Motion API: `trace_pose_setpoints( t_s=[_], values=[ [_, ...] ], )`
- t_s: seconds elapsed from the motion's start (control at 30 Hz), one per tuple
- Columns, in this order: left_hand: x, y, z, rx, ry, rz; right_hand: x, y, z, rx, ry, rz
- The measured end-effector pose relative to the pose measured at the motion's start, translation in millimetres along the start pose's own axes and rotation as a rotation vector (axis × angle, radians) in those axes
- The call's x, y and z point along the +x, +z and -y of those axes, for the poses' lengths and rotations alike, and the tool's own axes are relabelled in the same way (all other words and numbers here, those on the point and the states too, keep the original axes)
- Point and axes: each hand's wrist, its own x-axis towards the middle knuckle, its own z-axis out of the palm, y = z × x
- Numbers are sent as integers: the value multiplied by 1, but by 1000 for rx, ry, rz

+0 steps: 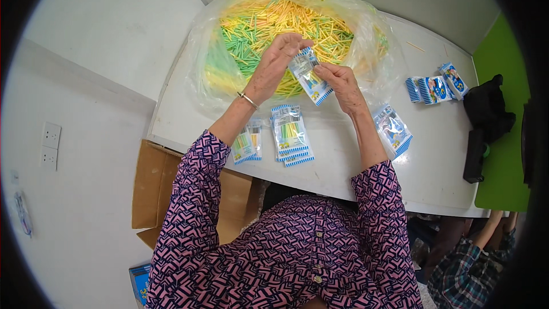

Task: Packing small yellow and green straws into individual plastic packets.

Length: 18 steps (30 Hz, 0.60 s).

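Note:
Both of my hands are at a small clear packet [309,78] with a blue-and-white striped edge and yellow sticks inside, held tilted over the front of a big bag. My right hand [344,84] pinches its right side between thumb and fingers. Curled fingers of my left hand [275,64] are at its upper edge; their tips are partly hidden. Behind is a large clear plastic bag [201,74], open at the top, full of loose yellow, green and orange sticks [274,14]. Nearer me lie a stack of filled packets [290,131] and a smaller pile [245,144].
Right of my right forearm lies a stack of packets [392,130] with little colour showing. More blue packets [436,88] stand farther right, beside a black object [489,106] and green panel [506,137]. An open cardboard box [154,183] sits below left. Another person's sleeve [466,272] shows lower right.

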Motion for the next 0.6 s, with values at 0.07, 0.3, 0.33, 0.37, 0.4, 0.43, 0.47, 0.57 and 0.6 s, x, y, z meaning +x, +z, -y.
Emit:
trace_pose_setpoints(
  t_s=[0.07,0.3,0.33,0.37,0.4,0.43,0.47,0.57,0.6],
  values=[
    [3,-6,-5,-31,11,-30,1,1,0,23,-1,-18],
    [4,-22,-8,67,-131,-168,2,2,-1,21,-14,-41],
    [3,-22,-8,129,-131,-178,2,3,0,21,-15,-42],
    [4,-22,-8,129,-131,-177,2,4,0,21,-15,-43],
    [4,-21,-8,149,-105,-171,2,5,-1,22,-16,-44],
    [5,-19,-9,168,-80,-164,2,5,-1,27,-17,-33],
    [5,-17,-10,168,-80,-162,2,4,-2,32,-18,-22],
    [8,-11,-17,240,-37,-159,1,6,-3,26,-38,-13],
    [9,-9,-20,279,-16,-154,0,6,-2,26,-37,-17]
  ],
)
